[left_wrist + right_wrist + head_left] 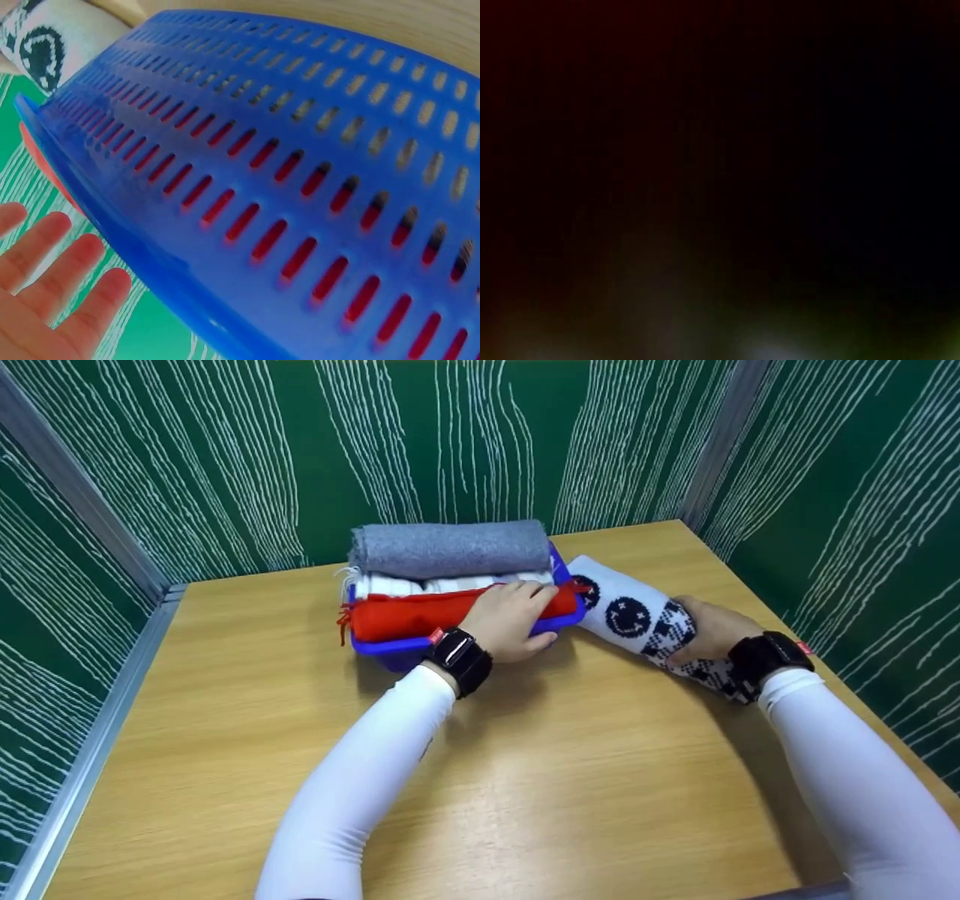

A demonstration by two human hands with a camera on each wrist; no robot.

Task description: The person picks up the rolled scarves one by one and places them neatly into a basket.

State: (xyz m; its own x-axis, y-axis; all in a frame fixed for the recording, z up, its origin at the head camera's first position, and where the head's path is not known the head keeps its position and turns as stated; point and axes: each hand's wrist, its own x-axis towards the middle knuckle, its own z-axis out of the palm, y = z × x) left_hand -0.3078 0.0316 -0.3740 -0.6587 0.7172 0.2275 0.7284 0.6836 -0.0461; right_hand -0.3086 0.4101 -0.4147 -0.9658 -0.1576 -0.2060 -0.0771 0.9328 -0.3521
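A blue slotted basket (225, 161) holds rolled scarves. Across its front lies a red rolled scarf (420, 615), and at the back a grey rolled scarf (454, 547), with a white roll (457, 583) between them. My left hand (510, 619) rests on the red scarf over the basket's front rim; its fingers look straight in the left wrist view. To the right of the basket, my right hand (712, 630) grips a white knit scarf roll (609, 596) with black smiley faces and a black-and-white pattern at its near end. The right wrist view is almost black.
The wooden table (600, 780) carries the basket near its back edge. Green panels (480, 442) with white wavy lines enclose the back and both sides, joined by grey metal posts (724, 442).
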